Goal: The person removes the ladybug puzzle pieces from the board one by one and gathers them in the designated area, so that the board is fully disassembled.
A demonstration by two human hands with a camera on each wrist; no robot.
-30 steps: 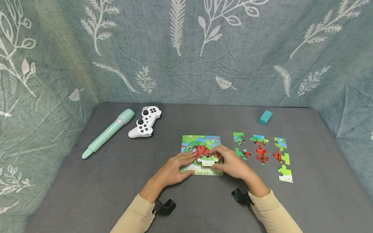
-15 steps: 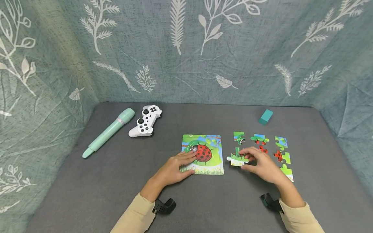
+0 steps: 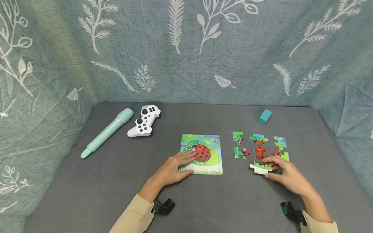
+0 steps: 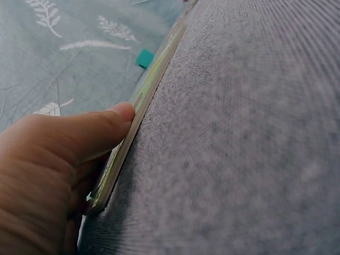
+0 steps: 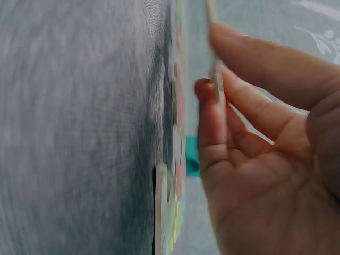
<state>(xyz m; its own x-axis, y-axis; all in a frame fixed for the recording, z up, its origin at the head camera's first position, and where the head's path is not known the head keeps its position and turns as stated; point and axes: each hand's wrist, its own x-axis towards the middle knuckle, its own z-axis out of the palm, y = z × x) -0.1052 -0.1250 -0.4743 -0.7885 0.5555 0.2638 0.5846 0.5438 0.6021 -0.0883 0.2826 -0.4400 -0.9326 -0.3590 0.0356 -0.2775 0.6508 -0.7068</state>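
My left hand (image 3: 171, 169) rests on the left side of a square ladybug puzzle board (image 3: 214, 157), fingers extended over the picture. In the left wrist view the thumb (image 4: 101, 127) lies along the edge of the board (image 4: 146, 106). My right hand (image 3: 287, 173) pinches a green and white puzzle piece (image 3: 260, 169) by its right side, between thumb and fingers. The right wrist view shows that piece (image 5: 217, 79) edge-on, raised off the table. Just beyond it lie a red puzzle piece (image 3: 260, 150) and a ladybug-head piece (image 3: 241, 152). My hand partly hides the pieces at the right.
More loose pieces lie behind, among them a green corner piece (image 3: 237, 136), a blue-topped piece (image 3: 258, 138) and another corner piece (image 3: 279, 141). A teal block (image 3: 264, 116) stands farther back. At left are a white game controller (image 3: 144, 121) and a mint-green stick-shaped object (image 3: 107, 133).
My right hand has carried the puzzle piece from over the ladybug board rightward to the front of the loose pieces. My left hand has stayed on the board.
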